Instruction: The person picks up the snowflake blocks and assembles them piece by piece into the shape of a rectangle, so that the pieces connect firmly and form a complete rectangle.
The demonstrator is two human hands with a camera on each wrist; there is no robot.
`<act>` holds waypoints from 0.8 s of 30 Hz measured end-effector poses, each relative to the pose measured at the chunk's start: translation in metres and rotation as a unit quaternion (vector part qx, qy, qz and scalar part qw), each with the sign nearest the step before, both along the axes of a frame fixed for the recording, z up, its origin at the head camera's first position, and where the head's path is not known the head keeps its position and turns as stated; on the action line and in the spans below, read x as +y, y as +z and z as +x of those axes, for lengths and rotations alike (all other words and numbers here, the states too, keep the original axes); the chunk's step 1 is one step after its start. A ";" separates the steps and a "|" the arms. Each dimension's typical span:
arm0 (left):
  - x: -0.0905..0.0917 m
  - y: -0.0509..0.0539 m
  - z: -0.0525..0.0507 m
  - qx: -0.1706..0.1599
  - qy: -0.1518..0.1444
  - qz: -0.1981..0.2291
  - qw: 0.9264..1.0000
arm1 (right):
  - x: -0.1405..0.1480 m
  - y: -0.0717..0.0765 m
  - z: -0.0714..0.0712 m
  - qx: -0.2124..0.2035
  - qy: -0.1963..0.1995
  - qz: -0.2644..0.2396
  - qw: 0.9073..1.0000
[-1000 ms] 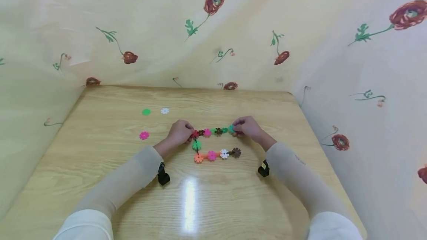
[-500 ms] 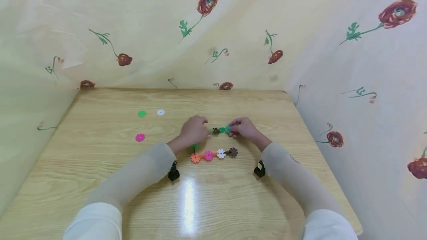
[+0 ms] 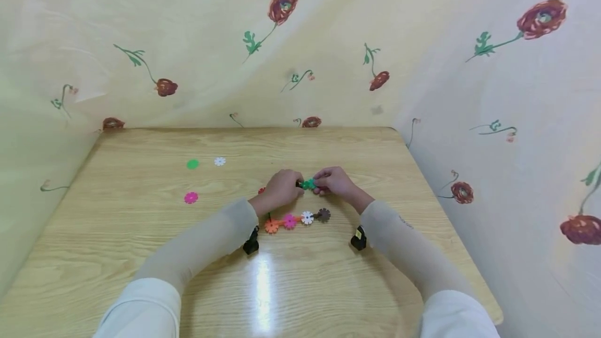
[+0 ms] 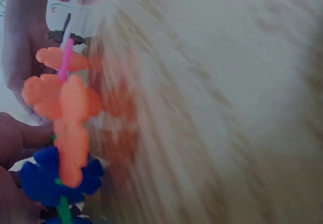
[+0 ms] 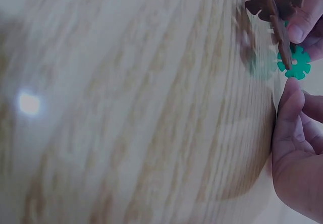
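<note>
We saw a chain point(image 3: 298, 219) of thin, smooth, plastic-looking discs, notched like flowers, slotted into one another at angles. It lay a little right of the middle of the desk point(image 3: 385, 275), whose glossy top showed wavy wood grain. In the row closer to the near edge we picked out an orange disc point(image 3: 271, 226), a pink disc point(image 3: 289, 221), a white disc point(image 3: 307, 217) and a brown disc point(image 3: 324, 215); the left wrist view added a blue disc point(image 4: 43, 176).

In the row closer to the far edge, the left hand point(image 3: 280, 189) pinched the chain beside a green disc point(image 3: 308, 184), and the right hand point(image 3: 334, 180) held the row's right end in its fingertips. Toward the far left corner we noticed a loose green piece point(image 3: 193, 164), a loose white piece point(image 3: 219, 161) and a loose pink piece point(image 3: 191, 198), lying flat and apart.

A second earlier, we had seen the left hand at the row's left end; it had since moved right, close to the right hand, which stayed at its end.
</note>
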State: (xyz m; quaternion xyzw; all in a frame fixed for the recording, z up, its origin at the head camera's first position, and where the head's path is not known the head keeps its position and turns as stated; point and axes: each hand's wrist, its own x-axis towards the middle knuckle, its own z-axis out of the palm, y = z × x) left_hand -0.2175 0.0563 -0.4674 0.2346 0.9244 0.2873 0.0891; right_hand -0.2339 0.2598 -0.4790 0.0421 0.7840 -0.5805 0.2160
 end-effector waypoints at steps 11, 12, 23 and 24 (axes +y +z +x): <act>-0.003 -0.008 0.001 0.009 -0.046 0.006 0.999 | -0.003 0.000 0.004 -0.006 -0.023 -0.002 1.000; -0.003 -0.008 0.002 0.016 -0.048 0.003 0.999 | -0.003 0.000 0.005 -0.004 -0.024 -0.004 1.000; -0.001 -0.012 0.007 0.087 -0.042 0.020 0.995 | -0.005 -0.001 0.003 0.024 -0.046 -0.010 0.999; -0.001 -0.012 0.007 0.087 -0.039 0.021 0.995 | -0.006 -0.002 0.003 0.023 -0.047 -0.012 0.999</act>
